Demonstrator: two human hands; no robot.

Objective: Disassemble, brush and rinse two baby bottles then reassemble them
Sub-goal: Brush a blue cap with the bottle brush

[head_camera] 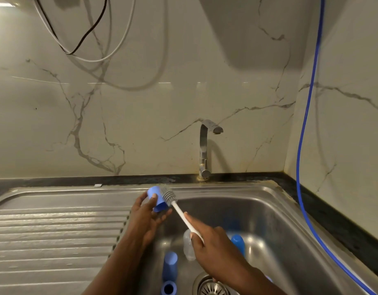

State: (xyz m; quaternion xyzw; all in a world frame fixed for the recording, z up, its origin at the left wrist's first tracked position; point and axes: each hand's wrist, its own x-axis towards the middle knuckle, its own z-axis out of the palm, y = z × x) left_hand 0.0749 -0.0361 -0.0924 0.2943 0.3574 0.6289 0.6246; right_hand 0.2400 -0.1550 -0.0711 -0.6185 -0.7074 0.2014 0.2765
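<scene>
My left hand (144, 211) grips a blue bottle cap (155, 199) above the sink's left rim. My right hand (207, 239) holds the white handle of a bottle brush (179, 211); its grey bristled head (167, 195) lies against the cap's side. Down in the sink basin (269, 220) stands a blue bottle (170, 266), with a blue ring-shaped part (168, 288) in front of it. A clear teat (187, 244) and another blue piece (238, 243) lie further right, partly hidden by my right hand.
The steel tap (205, 150) stands behind the basin, spout turned right, no water running. A ribbed draining board (56, 231) stretches to the left. The drain strainer (211, 287) is at the bottom. A blue hose (305, 145) hangs along the right wall.
</scene>
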